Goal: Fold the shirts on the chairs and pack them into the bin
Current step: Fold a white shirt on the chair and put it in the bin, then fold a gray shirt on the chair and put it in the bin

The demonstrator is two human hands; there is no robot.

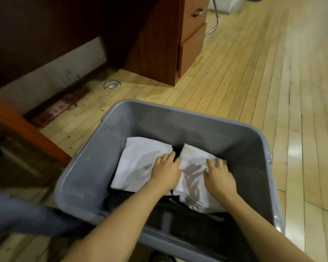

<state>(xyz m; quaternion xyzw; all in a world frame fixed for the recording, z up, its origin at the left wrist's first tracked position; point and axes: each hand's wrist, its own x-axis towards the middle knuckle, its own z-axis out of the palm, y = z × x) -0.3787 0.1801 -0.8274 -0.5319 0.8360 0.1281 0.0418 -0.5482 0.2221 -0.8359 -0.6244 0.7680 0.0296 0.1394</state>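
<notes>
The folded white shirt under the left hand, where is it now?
In the head view, the folded white shirt lies inside the grey plastic bin, left of a second white shirt, on dark clothing.

The bin (87,167) is smooth gray plastic, a bit dull. The white shirts (138,163) in it are soft cloth with wrinkles. The floor (254,82) is shiny wood strips. The cabinet (159,44) is smooth brown wood.
</notes>
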